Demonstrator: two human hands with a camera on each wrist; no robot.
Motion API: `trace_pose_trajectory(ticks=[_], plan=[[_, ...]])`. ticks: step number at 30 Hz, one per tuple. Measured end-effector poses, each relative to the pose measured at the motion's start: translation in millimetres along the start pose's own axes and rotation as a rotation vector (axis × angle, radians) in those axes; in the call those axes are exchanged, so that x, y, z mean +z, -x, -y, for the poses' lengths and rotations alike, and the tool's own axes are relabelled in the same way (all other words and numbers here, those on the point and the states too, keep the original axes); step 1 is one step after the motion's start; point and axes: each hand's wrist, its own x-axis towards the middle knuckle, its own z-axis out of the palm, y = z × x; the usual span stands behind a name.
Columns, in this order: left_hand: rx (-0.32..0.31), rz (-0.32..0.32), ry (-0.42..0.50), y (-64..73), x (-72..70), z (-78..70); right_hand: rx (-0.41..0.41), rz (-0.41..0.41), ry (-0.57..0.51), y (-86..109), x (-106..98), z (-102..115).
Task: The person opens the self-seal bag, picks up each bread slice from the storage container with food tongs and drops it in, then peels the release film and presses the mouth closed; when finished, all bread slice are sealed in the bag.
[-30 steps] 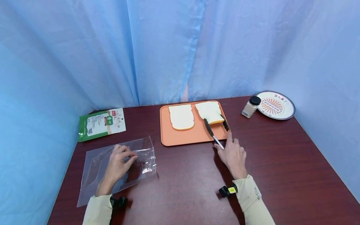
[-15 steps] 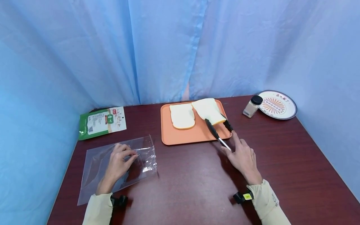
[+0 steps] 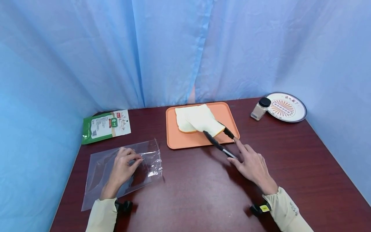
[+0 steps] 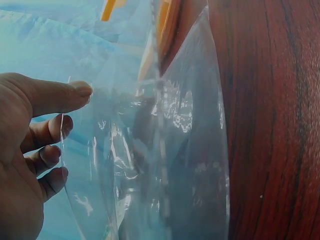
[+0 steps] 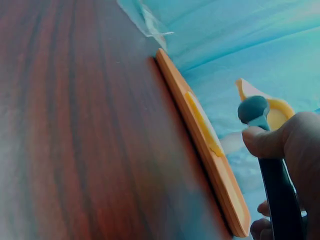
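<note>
In the head view my left hand (image 3: 120,170) pinches the upper layer of a clear plastic bag (image 3: 153,162) that lies on the table at left. Close up in the left wrist view, thumb and fingers hold the bag's (image 4: 195,150) raised edge, and its mouth gapes. My right hand (image 3: 255,166) holds black-tipped metal tongs (image 3: 214,141). Between the tong tips is the near end of a bread slice (image 3: 204,120), tilted and raised off the orange tray (image 3: 176,141). It partly covers a second bread slice (image 3: 182,125), which lies flat on the tray.
A green and white packet (image 3: 107,126) lies at the back left. Toward the back right stand a black-capped spice jar (image 3: 260,109) and a patterned plate (image 3: 285,108) beside it. Blue curtains (image 3: 174,54) enclose the table's back and sides.
The gripped bread slice has been lifted and moved left, from the tray's right half to over the other slice. My right hand has shifted right. My left hand keeps its pinch.
</note>
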Motion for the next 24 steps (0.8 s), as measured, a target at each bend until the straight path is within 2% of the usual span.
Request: trace_pose_trajectory(ticks=[11,24], plan=[[-0.002,-0.010,0.017,0.2,-0.5,0.2,-0.308,0.008,-0.009,2.8,7.2,3.8],[0.020,-0.017,0.025,1.9,1.0,2.1,-0.488,0.123,-0.053,-0.9,16.0,10.2]])
